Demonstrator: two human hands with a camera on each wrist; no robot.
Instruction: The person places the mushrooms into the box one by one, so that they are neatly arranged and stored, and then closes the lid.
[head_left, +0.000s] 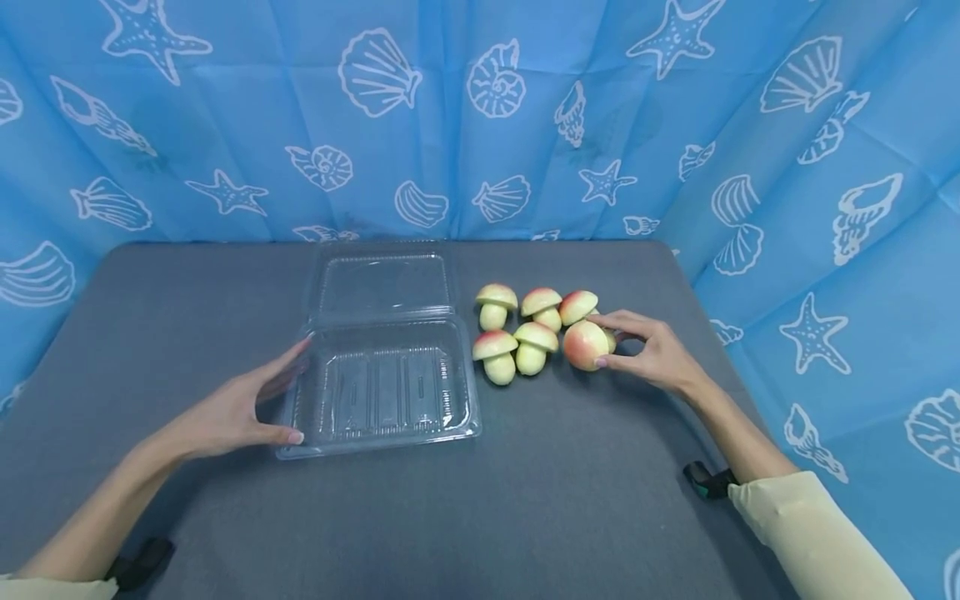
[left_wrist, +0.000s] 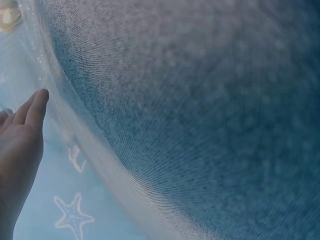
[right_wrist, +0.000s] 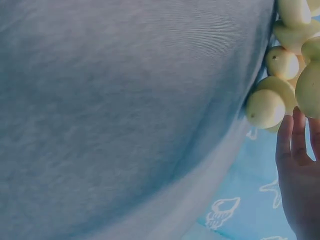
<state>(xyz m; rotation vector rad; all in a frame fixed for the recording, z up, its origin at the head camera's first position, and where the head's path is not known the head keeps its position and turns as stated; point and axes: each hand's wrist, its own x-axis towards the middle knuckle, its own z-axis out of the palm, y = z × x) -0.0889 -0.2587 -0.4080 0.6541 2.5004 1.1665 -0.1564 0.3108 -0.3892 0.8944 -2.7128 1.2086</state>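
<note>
A clear plastic clamshell box [head_left: 390,440] lies on the table with its lid [head_left: 386,283] folded back, nothing inside. My left hand [head_left: 225,414] touches its left side, thumb by the front corner and fairly straight fingers farther back; the left wrist view shows those fingers extended. To the right of the box, my right hand [head_left: 651,353] pinches a mushroom-shaped piece [head_left: 584,346] with a red-and-yellow cap between thumb and fingers. Several similar mushrooms [head_left: 536,337] stand or lean close beside it. From below, the right wrist view shows their pale rounded stems [right_wrist: 265,108].
A dark grey cloth covers the table [head_left: 450,525]. Behind it and along the right side hangs a blue curtain [head_left: 480,125] with white shells and starfish. Black straps [head_left: 708,481] sit on both wrists.
</note>
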